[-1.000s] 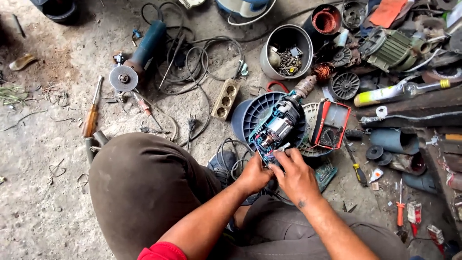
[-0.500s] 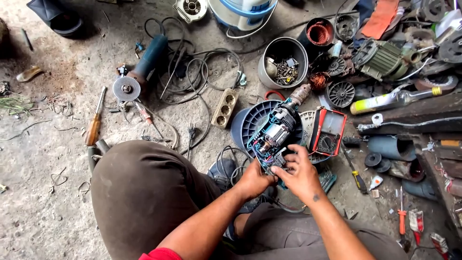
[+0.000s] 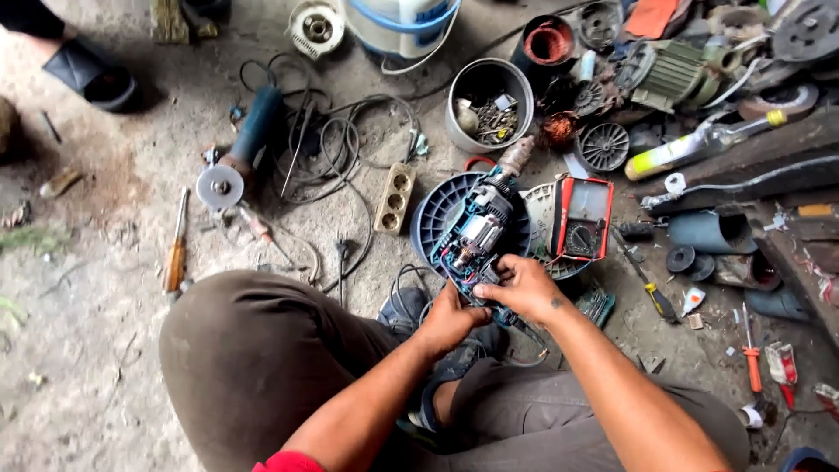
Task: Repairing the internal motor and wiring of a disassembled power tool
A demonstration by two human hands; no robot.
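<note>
Blue housing lies open: we grasp the tool (image 3: 476,240) at its rear, left hand (image 3: 450,319) and right hand (image 3: 520,287) both clenched. Motor exposed beyond the grip; reassembly remains, we judge.

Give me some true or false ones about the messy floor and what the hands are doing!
1. Both hands hold the opened power tool. True: the left hand and the right hand grip its lower end.
2. The multimeter is blue. False: its case is red and black.
3. An angle grinder lies on the floor left of the cables. True.
4. The round grey tub is empty. False: small metal parts lie in it.
5. A screwdriver with an orange handle lies near the person's knee. True.
6. The beige socket strip is in the right hand. False: it lies on the floor.
</note>
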